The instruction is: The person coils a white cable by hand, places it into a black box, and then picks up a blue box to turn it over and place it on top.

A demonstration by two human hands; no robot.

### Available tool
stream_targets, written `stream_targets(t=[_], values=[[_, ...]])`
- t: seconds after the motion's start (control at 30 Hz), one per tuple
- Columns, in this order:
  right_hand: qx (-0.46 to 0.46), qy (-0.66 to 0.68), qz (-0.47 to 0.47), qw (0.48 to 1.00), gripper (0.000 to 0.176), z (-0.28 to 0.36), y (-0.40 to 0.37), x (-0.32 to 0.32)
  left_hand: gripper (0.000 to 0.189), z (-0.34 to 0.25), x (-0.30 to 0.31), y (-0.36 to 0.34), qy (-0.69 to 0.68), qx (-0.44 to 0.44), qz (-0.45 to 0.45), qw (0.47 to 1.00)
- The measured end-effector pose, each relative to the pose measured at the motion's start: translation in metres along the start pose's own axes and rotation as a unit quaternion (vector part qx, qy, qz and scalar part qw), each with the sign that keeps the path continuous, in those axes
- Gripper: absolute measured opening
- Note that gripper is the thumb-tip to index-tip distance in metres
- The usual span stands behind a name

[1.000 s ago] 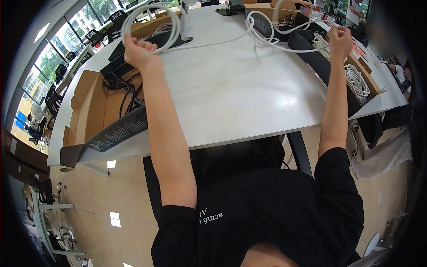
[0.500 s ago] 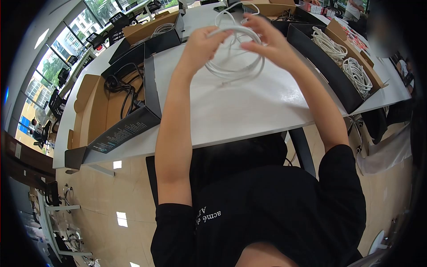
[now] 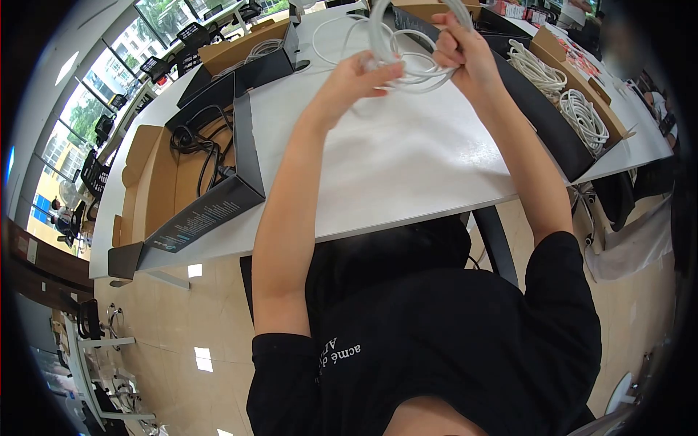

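White, loosely coiled cable is held raised at twelve o'clock above the pale table. Its loops are gripped by the curled fingers of the right hand; the left hand is held at the loops' left edge, fingers bent, their grip unclear. Black cords are contained in an open black-and-brown cardboard box at ten o'clock; bundled white cables are boxed at two.

Daylight is filling tall windows beyond black office chairs; glossy beige floor tiles are reflecting bright patches.
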State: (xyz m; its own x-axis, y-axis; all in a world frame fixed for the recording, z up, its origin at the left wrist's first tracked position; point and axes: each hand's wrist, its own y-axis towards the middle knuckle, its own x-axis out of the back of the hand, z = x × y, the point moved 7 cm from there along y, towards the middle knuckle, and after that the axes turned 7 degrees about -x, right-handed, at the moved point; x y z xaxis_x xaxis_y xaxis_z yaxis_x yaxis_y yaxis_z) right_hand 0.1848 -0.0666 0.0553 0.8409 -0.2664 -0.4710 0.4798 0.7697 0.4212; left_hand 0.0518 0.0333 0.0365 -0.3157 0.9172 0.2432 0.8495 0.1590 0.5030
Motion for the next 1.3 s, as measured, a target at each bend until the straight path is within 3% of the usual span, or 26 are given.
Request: stream_targets(t=[0.07,0.13,0.17,0.3,0.4,0.5,0.57,0.7,0.73,0.8,0.83,0.97,1.07,1.2,1.3], values=[[0.003,0.058,-0.008,0.998,0.027,-0.002,0.001,0.007,0.049,0.008,-0.016,0.003,-0.040,-0.005,-0.012,0.999],[-0.013,0.091,-0.019,0.996,0.032,-0.010,0.003,0.014,0.045,0.005,-0.029,0.004,-0.019,-0.065,-0.060,0.996],[-0.027,0.070,-0.021,0.997,0.033,-0.015,0.003,0.014,0.043,0.002,-0.032,0.003,-0.009,-0.094,-0.083,0.992],[-0.090,-0.024,-0.017,0.996,0.030,-0.038,-0.004,-0.004,0.030,0.005,-0.020,0.002,-0.121,-0.073,-0.180,0.973],[-0.130,-0.092,0.003,0.987,0.026,-0.048,-0.004,-0.010,0.031,0.007,-0.004,0.001,-0.267,-0.091,-0.243,0.928],[-0.117,-0.165,-0.020,0.979,0.034,-0.041,-0.012,-0.017,0.030,0.009,0.012,0.004,-0.144,-0.054,-0.211,0.965],[-0.047,-0.210,-0.019,0.976,0.037,-0.029,-0.011,-0.020,0.027,-0.015,0.022,-0.002,0.064,-0.058,-0.227,0.970],[0.054,-0.361,0.045,0.930,0.040,-0.014,-0.010,-0.024,0.024,-0.017,0.030,-0.006,0.339,-0.047,-0.184,0.921],[0.040,-0.356,0.075,0.931,0.045,-0.020,-0.008,-0.030,0.024,-0.020,0.026,-0.006,0.403,-0.082,-0.166,0.896],[0.053,-0.513,0.100,0.851,0.047,-0.029,-0.017,-0.041,0.026,-0.023,0.015,-0.006,0.524,-0.148,-0.127,0.829],[0.059,-0.584,0.111,0.802,0.048,-0.033,-0.025,-0.051,0.026,-0.024,0.014,-0.006,0.530,-0.143,-0.120,0.827],[0.266,-0.677,0.042,0.685,0.058,-0.022,-0.042,-0.072,0.027,-0.033,0.000,-0.006,0.538,-0.103,-0.099,0.830],[0.356,-0.731,0.058,0.580,0.060,-0.023,-0.049,-0.082,0.026,-0.035,-0.009,-0.005,0.541,-0.076,-0.077,0.834],[0.385,-0.728,0.035,0.566,0.050,-0.018,-0.050,-0.081,0.028,-0.031,-0.009,-0.005,0.497,-0.130,-0.111,0.851],[0.386,-0.730,0.028,0.563,0.035,-0.018,-0.047,-0.079,0.029,-0.027,-0.007,-0.006,0.505,-0.109,-0.133,0.846]])
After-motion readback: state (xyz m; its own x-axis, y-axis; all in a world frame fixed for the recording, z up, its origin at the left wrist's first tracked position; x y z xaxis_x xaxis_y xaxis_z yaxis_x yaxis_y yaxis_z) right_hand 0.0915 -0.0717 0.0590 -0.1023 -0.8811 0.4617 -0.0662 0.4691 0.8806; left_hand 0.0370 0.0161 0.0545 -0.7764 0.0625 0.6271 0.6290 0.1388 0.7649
